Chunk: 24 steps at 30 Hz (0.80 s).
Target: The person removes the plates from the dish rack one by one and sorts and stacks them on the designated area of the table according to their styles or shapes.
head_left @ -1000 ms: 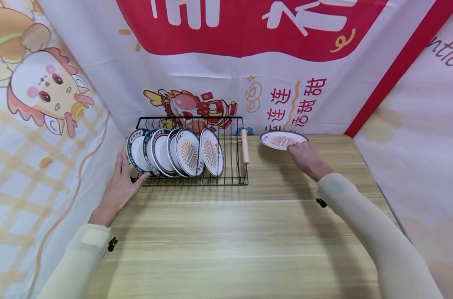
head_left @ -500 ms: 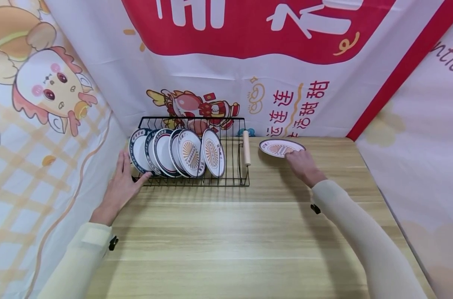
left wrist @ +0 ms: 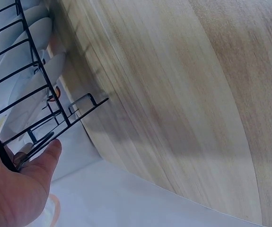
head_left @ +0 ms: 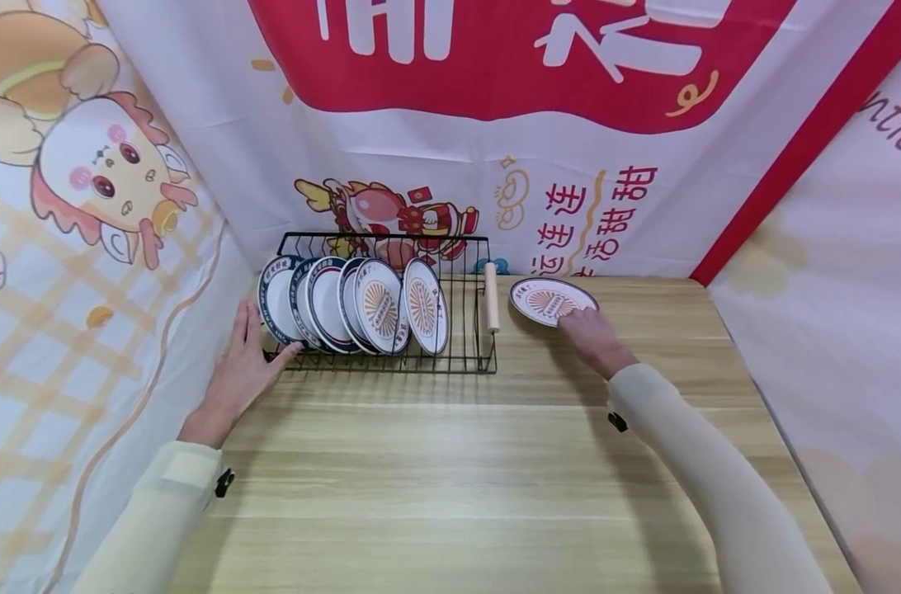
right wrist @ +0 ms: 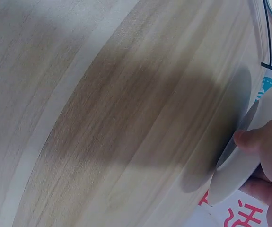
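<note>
In the head view, my left hand (head_left: 238, 367) holds the left end of a black wire dish rack (head_left: 450, 363), its thumb along the front wire. The left wrist view shows the thumb (left wrist: 48, 158) against the rack's corner wires. Several patterned plates (head_left: 332, 305) stand on edge in the rack, leaning in a row; the rightmost plate (head_left: 425, 307) has an orange sunburst. Right of the rack, my right hand (head_left: 590, 337) pinches the near right rim of another sunburst plate (head_left: 543, 297), held tilted above the table. Its pale underside (right wrist: 232, 177) shows in the right wrist view.
A pale wooden handle (head_left: 491, 297) stands at the rack's right end, between the rack and the held plate. Printed cloth walls (head_left: 421, 157) close in the wooden table (head_left: 421, 470) at the back and both sides.
My right hand has brought the plate left and somewhat nearer to me, and its face has tilted more into view. The left hand stays at the rack's end.
</note>
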Each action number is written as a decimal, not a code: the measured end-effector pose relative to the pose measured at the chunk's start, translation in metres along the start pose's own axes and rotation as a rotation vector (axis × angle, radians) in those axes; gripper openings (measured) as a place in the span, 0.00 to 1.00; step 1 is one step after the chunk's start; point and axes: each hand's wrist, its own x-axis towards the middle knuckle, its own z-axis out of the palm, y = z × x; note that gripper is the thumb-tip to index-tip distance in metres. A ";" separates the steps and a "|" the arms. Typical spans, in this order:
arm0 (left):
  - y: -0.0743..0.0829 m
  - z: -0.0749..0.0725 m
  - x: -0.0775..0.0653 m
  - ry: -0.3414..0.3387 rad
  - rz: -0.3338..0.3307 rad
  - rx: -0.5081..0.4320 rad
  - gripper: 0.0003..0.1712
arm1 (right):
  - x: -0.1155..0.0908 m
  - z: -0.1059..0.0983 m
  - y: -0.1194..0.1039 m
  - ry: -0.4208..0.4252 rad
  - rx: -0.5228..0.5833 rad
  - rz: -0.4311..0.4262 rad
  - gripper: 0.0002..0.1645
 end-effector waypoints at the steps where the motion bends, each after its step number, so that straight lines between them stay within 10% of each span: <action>1: 0.000 0.000 0.000 0.000 0.001 0.000 0.65 | 0.001 0.002 -0.001 -0.001 -0.001 -0.005 0.06; 24: -0.001 -0.001 0.001 -0.028 0.005 0.023 0.65 | 0.003 0.028 0.000 -0.025 0.089 -0.041 0.03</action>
